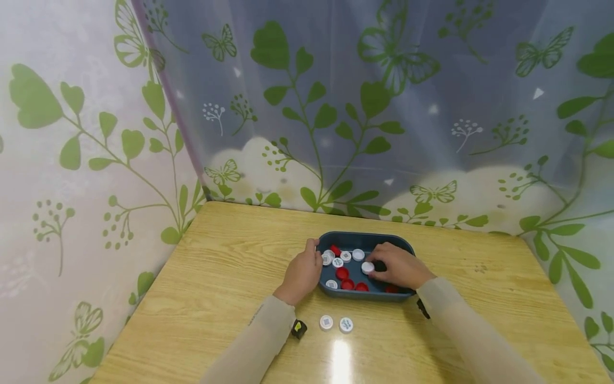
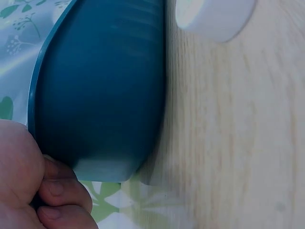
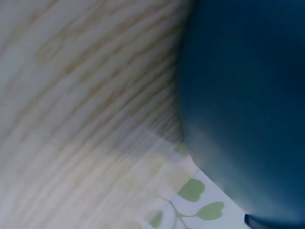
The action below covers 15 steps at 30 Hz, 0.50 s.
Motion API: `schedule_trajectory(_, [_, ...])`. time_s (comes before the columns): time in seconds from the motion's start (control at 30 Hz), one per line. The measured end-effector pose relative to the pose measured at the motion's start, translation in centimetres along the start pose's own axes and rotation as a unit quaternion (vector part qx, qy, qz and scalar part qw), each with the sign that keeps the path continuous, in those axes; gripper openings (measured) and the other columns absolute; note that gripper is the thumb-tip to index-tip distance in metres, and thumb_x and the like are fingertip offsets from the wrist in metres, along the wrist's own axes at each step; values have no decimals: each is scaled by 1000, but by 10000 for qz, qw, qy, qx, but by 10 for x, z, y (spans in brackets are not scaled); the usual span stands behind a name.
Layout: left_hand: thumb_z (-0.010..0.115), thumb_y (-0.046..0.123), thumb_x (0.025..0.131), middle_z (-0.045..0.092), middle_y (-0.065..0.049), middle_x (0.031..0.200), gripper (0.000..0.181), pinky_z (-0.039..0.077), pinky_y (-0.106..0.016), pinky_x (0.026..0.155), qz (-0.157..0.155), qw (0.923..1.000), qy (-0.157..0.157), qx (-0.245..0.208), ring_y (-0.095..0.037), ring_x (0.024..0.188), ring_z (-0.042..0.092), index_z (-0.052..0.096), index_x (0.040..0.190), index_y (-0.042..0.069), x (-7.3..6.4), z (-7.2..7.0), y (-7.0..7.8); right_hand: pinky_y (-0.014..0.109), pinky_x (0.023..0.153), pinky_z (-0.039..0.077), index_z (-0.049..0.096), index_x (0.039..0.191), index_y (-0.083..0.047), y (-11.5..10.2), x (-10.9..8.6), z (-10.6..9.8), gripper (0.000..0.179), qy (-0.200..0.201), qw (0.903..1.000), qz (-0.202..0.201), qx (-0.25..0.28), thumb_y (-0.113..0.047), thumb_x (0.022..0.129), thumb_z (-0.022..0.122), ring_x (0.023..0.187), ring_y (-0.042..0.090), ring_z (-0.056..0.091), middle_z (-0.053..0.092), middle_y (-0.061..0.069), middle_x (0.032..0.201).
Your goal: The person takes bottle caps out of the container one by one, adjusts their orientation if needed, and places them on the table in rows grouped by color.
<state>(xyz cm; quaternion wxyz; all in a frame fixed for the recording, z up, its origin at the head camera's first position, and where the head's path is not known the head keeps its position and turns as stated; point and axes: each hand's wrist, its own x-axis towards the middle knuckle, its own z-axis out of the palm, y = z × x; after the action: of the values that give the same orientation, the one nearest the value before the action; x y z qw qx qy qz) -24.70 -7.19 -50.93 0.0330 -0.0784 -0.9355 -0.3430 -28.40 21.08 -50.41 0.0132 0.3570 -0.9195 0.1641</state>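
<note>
A dark blue oblong tray (image 1: 369,295) stands on the table, holding several white and red bottle caps. My left hand (image 1: 303,272) grips the tray's left end, and in the left wrist view its fingers (image 2: 64,191) curl at the rim. Reaching into the right half of the tray, my right hand (image 1: 402,265) pinches a white bottle cap (image 1: 367,268) between thumb and fingers. Red caps (image 1: 347,284) lie mostly along the near side, and white caps (image 1: 338,262) gather toward the left. Only the tray's outer wall (image 3: 243,105) shows in the right wrist view.
Two white caps, one with a square print (image 1: 326,322) and one with blue marks (image 1: 346,325), lie on the wooden table (image 1: 230,256) in front of the tray. A leaf-patterned curtain (image 1: 307,160) hangs behind the table and at its sides.
</note>
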Motion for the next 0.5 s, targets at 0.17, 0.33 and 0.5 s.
schedule_trajectory(0.17, [47, 17, 110, 53, -1, 63, 36, 42, -29, 53, 4, 10000, -17, 97, -14, 56, 53, 45, 143, 5, 0, 1, 1, 47, 89, 51, 72, 119, -13, -8, -10, -17, 28, 687, 9947, 537, 546, -22, 94, 78, 99, 21, 61, 68, -1, 109])
schedule_trajectory(0.33, [46, 18, 110, 55, -1, 65, 36, 44, -30, 56, -29, 10000, -37, 70, -14, 59, 55, 45, 144, 6, 0, 0, 2, 43, 81, 52, 70, 114, -13, -50, -38, -37, 30, 1296, 9912, 128, 223, -13, 87, 81, 92, 17, 62, 67, -4, 105])
schedule_trajectory(0.5, [47, 19, 110, 59, -3, 70, 36, 47, -31, 58, -51, 9999, -12, 120, -15, 61, 57, 45, 144, 6, 1, -1, 4, 35, 77, 52, 70, 102, -19, -93, -72, -20, 27, 904, 9939, -416, -480, -25, 82, 87, 85, 7, 55, 63, -12, 95])
